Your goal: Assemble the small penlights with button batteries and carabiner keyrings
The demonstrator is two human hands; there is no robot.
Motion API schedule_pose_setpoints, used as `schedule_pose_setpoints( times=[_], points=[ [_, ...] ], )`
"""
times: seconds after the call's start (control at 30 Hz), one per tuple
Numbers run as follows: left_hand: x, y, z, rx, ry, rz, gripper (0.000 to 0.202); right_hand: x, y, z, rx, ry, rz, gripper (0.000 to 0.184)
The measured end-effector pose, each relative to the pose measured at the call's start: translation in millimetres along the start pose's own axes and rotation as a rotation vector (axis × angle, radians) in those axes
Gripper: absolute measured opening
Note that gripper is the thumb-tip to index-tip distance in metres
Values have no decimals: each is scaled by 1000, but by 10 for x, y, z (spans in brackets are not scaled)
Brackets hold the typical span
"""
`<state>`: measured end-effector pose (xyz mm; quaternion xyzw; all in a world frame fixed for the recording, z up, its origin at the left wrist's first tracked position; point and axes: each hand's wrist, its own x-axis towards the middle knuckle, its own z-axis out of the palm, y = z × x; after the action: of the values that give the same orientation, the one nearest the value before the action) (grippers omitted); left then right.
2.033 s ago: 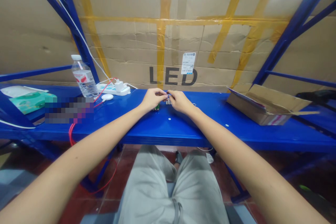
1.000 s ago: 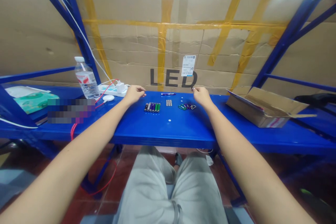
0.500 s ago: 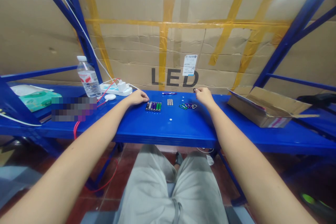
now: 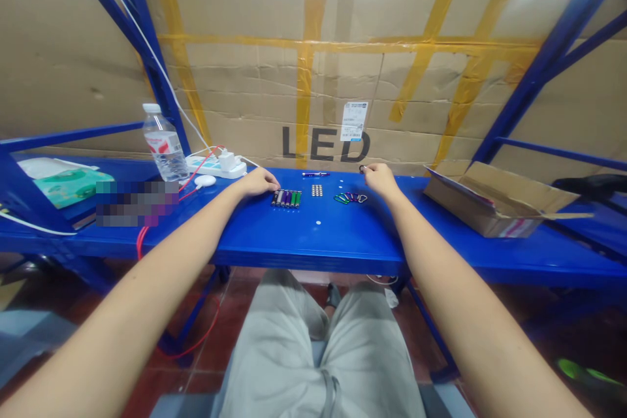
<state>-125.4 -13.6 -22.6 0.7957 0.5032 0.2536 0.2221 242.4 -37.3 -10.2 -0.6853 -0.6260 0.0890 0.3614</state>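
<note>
On the blue shelf (image 4: 313, 241) lies a row of small coloured cylinders (image 4: 286, 198), a cluster of small silver pieces (image 4: 317, 191), and several coloured clips (image 4: 349, 198). A thin purple pen-like piece (image 4: 315, 174) lies further back. My left hand (image 4: 258, 181) rests on the shelf just left of the cylinders, fingers curled, touching the row's left end. My right hand (image 4: 379, 177) sits right of the clips, pinched on a small dark ring.
A water bottle (image 4: 161, 143), white power strip (image 4: 216, 165) with red and white cables, and a green packet (image 4: 68, 184) stand at left. An open cardboard box (image 4: 494, 198) is at right. A taped cardboard wall marked LED (image 4: 326, 144) closes the back.
Two seconds ago both hands worked together at the centre; they then parted, left going left, right going right. Since half a second ago almost nothing has moved.
</note>
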Motion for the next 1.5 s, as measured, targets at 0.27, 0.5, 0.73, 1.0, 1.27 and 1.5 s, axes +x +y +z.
schedule_pose_setpoints(
  times=[0.27, 0.5, 0.73, 1.0, 1.27, 1.5],
  points=[
    [3, -17, -4, -9, 33, -25, 16, 9, 24, -18, -23, -25, 6, 29],
    [31, -90, 21, 75, 227, -99, 15, -48, 146, -171, -282, 2, 177, 15],
    [28, -91, 35, 127, 257, -96, 13, -68, 192, -267, -323, -297, 328, 20],
    [44, -100, 34, 139, 251, -118, 14, 16, 339, -310, -350, -245, 70, 26],
    [74, -158, 29, 128, 228, -92, 11, -7, 347, -294, -256, -349, 46, 17],
    [66, -146, 24, 132, 231, -96, 12, -18, 348, -355, -261, -454, 117, 9]
  ],
)
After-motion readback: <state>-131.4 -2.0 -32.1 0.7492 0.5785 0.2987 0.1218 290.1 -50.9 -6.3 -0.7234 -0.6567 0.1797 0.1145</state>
